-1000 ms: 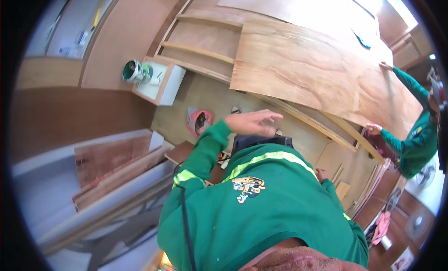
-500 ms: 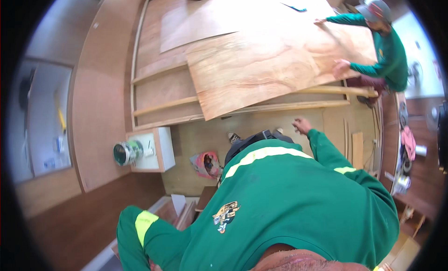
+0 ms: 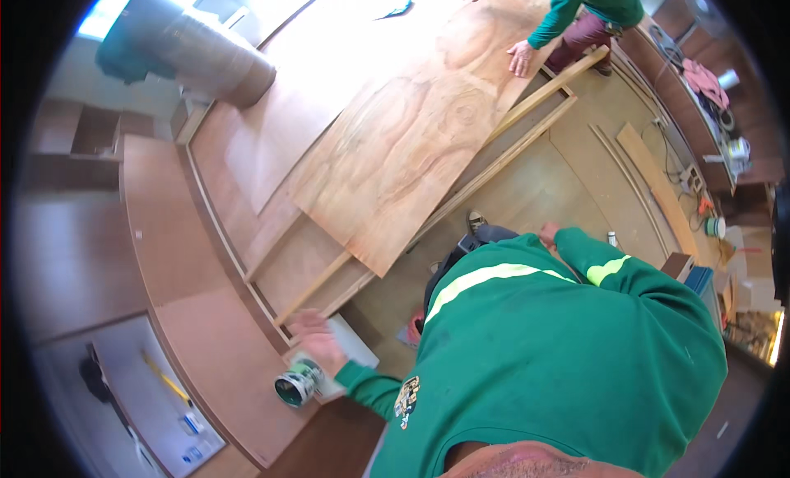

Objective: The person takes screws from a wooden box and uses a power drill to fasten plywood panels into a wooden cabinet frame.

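My left hand (image 3: 318,338) reaches out at the lower left, slightly blurred, with its fingers apart and nothing visible in them. It is above a green and white can (image 3: 300,381) and near the corner of a wooden frame (image 3: 333,298). Close to my waist is my right hand (image 3: 549,233), partly covered by the sleeve; its fingers do not show clearly. A plywood sheet (image 3: 403,149) lies aslant over the frame, beyond both hands. At its far right, a co-worker's hand (image 3: 520,60) rests flat on the sheet.
A large brown cylinder (image 3: 222,66) stands at the far left. Wooden strips (image 3: 629,190) and a board (image 3: 658,190) lie on the floor to the right. A shelf at the right carries a pink cloth (image 3: 704,84). A yellow tool (image 3: 164,376) lies at the lower left.
The view has swung left. My left hand has come up from the lower edge toward the can, and my right hand has drawn in against my body. The co-worker's near hand now presses on the sheet.
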A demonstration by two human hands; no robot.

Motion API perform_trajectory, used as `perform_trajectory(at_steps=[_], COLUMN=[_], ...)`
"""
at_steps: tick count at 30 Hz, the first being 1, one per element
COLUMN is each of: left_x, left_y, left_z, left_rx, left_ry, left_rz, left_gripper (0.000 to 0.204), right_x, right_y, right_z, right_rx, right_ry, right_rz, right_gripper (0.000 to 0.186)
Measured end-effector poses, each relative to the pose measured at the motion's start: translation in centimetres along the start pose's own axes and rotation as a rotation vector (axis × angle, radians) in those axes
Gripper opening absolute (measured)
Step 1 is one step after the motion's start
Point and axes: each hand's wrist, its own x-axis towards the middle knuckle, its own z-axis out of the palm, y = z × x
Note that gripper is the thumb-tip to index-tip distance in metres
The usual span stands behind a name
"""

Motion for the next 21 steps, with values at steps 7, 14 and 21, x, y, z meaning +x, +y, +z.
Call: perform_trajectory(at_steps=[7,14,21], left_x=[3.8,5.2,9.3], left_y=[-21.6,-25.9,-26.0], left_z=[-9.2,-10.4,-8.5], left_rx=[0.013,-0.061,-0.033], left_ry=[0.451,0.665,0.599], left_rz=[-0.8,-0.952,-0.928], left_gripper=[0.042,0.072,0.127], right_x=[-1.4,2.1,1.2], right_y=[3.2,3.5,-2.7], right_z=[0.7,-1.2,0.2], right_rx=[0.394,0.63,0.852], right_ry=[0.088,0.21,0.471], right_rz=[0.243,0.294,0.096], right_gripper=[0.036,0.032,0.028])
